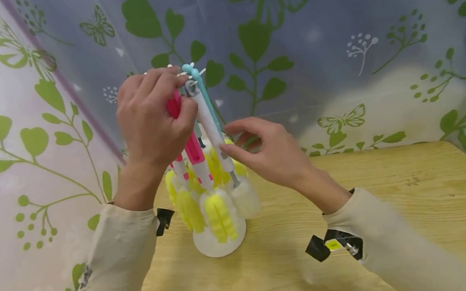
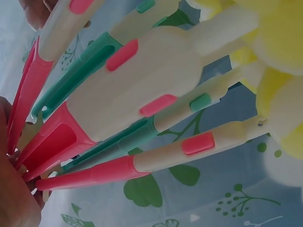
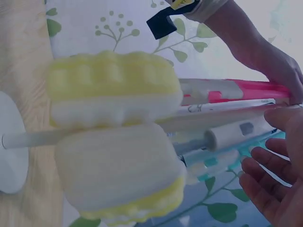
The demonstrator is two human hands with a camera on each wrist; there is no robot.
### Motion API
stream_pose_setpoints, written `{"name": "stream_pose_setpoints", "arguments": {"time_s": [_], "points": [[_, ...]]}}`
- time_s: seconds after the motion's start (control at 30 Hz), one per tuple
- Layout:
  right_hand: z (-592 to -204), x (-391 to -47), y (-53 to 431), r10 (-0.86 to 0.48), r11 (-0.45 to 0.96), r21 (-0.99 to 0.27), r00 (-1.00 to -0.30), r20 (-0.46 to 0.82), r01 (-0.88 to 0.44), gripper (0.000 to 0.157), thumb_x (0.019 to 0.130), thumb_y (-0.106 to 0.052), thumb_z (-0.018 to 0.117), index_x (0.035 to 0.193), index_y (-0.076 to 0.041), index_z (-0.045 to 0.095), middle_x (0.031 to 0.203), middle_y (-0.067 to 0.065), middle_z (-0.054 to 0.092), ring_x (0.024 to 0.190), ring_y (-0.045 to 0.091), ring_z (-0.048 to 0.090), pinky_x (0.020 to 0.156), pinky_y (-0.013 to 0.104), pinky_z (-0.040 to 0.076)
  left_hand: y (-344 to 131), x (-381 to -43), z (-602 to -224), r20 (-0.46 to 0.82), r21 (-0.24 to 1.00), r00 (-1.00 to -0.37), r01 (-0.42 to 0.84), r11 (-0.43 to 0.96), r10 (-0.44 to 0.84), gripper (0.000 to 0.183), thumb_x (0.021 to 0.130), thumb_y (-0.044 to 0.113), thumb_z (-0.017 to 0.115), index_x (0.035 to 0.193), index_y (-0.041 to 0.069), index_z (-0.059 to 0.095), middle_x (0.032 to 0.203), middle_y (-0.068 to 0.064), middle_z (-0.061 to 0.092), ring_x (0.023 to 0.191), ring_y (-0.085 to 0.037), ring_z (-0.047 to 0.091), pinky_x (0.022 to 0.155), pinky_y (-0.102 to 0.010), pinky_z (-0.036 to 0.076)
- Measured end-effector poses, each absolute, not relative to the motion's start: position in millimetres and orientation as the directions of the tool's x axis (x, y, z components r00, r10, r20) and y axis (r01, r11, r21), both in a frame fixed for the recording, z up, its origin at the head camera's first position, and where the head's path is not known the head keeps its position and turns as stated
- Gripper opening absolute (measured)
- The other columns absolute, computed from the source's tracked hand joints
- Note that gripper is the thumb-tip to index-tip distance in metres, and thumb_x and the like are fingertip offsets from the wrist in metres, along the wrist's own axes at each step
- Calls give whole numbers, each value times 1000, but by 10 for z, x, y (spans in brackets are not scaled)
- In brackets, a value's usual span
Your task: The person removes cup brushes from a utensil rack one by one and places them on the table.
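Observation:
Several sponge bottle brushes hang in a ring from the top of a brush stand, whose round white base (image 1: pixel 221 247) rests on the table. My left hand (image 1: pixel 149 111) grips the top of this stand, its fingers curled over the hooks beside a pink-handled brush (image 1: pixel 194 149). On the right side hangs a white-handled brush (image 1: pixel 209 119) with a white sponge head (image 1: pixel 245 199). Close against that handle is my right hand (image 1: pixel 276 153), thumb and forefinger apart at its side. In the right wrist view its fingers (image 3: pixel 272 165) are spread, not wrapped around any handle.
The wood-grain table (image 1: pixel 349 218) stretches out to the right of the stand. Behind it hangs a curtain (image 1: pixel 327 75) with green leaves and butterflies. Teal-handled brushes (image 2: pixel 116 142) hang among the pink ones, and a light-blue handle (image 1: pixel 210 98) hangs behind the white one.

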State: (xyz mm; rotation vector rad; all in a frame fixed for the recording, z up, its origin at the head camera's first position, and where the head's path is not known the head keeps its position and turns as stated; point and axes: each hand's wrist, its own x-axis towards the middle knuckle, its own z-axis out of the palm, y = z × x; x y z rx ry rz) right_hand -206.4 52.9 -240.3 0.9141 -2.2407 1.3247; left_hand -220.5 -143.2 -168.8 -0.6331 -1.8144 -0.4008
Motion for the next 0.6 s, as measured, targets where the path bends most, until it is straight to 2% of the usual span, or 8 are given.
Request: {"name": "stream_pose_setpoints", "arguments": {"time_s": [0.23,0.6], "points": [[-2493,-2099,351,-303,303,-662,-728,615,-685,32,84,-31,73,109,-13,66,98,-10,66,78,4,60,69,24,52,-1398,-2224,-1705,967,-10,-193,620,784,165,33,78,20,47,88,2,72,100,-7,71,94,-31,61,94,-40,39],[-2566,-2098,271,-294,312,-646,-717,632,-697,30,85,-25,72,110,-9,67,97,-6,68,78,3,62,67,23,53,-1416,-2192,-1734,973,12,-187,619,785,133,31,78,18,48,87,2,72,100,-7,71,94,-31,60,92,-40,41]]}}
